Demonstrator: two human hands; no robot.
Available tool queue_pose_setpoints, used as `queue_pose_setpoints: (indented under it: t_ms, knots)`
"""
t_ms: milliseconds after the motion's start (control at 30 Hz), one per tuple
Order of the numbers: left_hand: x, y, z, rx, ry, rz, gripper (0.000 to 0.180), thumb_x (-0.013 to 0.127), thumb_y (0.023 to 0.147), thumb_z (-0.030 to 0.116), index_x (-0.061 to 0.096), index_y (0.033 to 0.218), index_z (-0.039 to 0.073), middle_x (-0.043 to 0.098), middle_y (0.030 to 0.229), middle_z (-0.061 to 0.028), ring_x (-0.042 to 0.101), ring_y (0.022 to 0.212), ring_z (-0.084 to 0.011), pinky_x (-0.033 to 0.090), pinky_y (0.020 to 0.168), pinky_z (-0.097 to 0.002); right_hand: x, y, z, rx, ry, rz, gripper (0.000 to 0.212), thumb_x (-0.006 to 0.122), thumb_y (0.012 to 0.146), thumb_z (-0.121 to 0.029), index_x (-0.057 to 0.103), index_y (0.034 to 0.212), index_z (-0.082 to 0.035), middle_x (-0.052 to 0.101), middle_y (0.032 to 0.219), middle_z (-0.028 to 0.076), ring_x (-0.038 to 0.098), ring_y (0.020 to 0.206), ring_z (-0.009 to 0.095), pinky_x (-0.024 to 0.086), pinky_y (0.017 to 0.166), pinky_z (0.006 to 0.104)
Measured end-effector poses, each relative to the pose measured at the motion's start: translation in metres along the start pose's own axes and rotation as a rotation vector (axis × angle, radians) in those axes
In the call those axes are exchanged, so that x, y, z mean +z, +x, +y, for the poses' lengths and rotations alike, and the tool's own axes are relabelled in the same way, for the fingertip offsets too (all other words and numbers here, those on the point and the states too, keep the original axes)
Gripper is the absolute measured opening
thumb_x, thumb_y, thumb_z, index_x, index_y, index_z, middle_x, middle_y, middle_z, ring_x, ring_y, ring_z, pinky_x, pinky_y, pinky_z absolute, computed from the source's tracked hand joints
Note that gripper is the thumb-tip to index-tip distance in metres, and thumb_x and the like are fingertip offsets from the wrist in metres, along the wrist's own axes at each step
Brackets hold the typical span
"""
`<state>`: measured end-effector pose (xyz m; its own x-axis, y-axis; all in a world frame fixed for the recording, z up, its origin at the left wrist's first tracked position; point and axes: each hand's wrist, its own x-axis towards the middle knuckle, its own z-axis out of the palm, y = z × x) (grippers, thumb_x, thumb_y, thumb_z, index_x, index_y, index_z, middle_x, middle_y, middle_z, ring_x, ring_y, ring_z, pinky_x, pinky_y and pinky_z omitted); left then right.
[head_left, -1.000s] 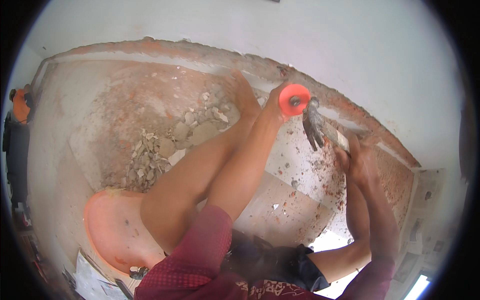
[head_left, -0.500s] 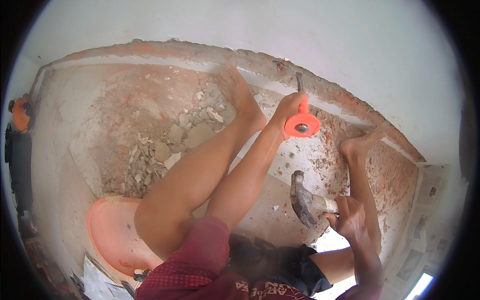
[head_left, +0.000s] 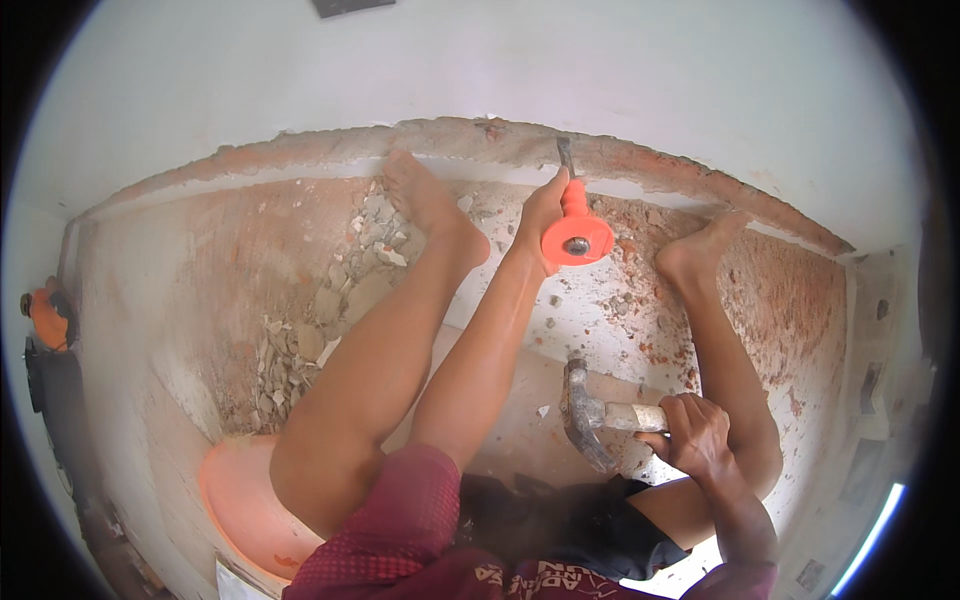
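My left hand (head_left: pixel 546 222) grips a chisel (head_left: pixel 577 205) by its orange ribbed handle, just behind a round orange guard. The steel tip points away from me and lies at the rough, chipped strip (head_left: pixel 450 137) along the foot of the wall; whether it touches cannot be made out. Around the handle of a worn claw hammer (head_left: pixel 585 415) the fingers of my right hand (head_left: pixel 692 432) are closed. The hammer is held nearer to me than the chisel, with a gap between its head and the chisel's struck end.
Broken tile and mortar rubble (head_left: pixel 345 300) lies beside my left leg. Smaller crumbs (head_left: pixel 640 300) are scattered near my right foot. An orange plastic basin (head_left: pixel 240 490) is at lower left, and an orange and black object (head_left: pixel 50 318) stands at the far left. The white wall (head_left: pixel 600 70) rises ahead.
The view has shifted, so the wall strip sits lower in it. My left hand with the chisel appears a little further left; the hammer hangs slightly lower. Both grips are unchanged.
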<state>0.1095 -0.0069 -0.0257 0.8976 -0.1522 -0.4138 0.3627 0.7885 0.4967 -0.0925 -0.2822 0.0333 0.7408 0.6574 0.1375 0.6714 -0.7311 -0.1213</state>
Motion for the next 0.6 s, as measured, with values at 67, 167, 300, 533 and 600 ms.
queue_pose_setpoints:
  t_ms: [67,167,300,533,600]
  knots:
    - [0.002,0.008,-0.005,-0.006,0.003,-0.043,0.046,0.050,0.108,0.033,0.049,0.133,-0.006,0.038,0.072,0.0075,0.036,0.057,-0.0060,0.038,0.054,-0.0234,-0.002,0.000,0.005,-0.030,-0.027,0.021,0.058,0.063,0.089,-0.062,0.056,0.078,-0.005,0.052,0.060,0.006,0.056,0.050,0.023,0.047,0.046,0.0331]
    - [0.017,0.016,-0.018,-0.013,0.060,-0.042,0.045,0.050,0.108,0.032,0.050,0.132,-0.006,0.038,0.072,0.0072,0.035,0.057,-0.0063,0.037,0.053,-0.0235,-0.002,-0.005,0.015,-0.047,-0.039,0.017,0.057,0.064,0.088,-0.061,0.056,0.077,-0.006,0.052,0.061,0.005,0.056,0.051,0.021,0.048,0.047,0.0323]
    - [0.015,0.027,-0.021,0.038,0.087,-0.077,0.032,0.048,0.107,0.033,0.053,0.088,0.008,0.041,0.069,0.0031,0.039,0.056,-0.0080,0.038,0.049,-0.0274,-0.010,0.000,0.023,-0.065,-0.047,0.004,0.056,0.065,0.086,-0.061,0.058,0.080,-0.005,0.053,0.063,0.006,0.057,0.054,0.024,0.048,0.049,0.0349]
    - [0.028,0.039,-0.035,-0.009,0.135,-0.126,0.030,0.051,0.107,0.033,0.054,0.086,0.011,0.039,0.069,0.0061,0.039,0.057,-0.0099,0.042,0.054,-0.0283,-0.011,-0.007,0.031,-0.025,-0.019,0.039,0.057,0.066,0.085,-0.061,0.061,0.082,-0.004,0.055,0.065,0.006,0.059,0.055,0.024,0.047,0.050,0.0362]
    - [0.026,0.049,-0.033,-0.020,0.142,-0.159,0.031,0.053,0.106,0.034,0.055,0.085,0.011,0.041,0.069,0.0053,0.043,0.058,-0.0118,0.045,0.056,-0.0312,-0.015,-0.006,0.034,-0.044,-0.056,0.020,0.058,0.066,0.085,-0.061,0.061,0.082,-0.004,0.056,0.066,0.007,0.059,0.056,0.024,0.047,0.049,0.0358]
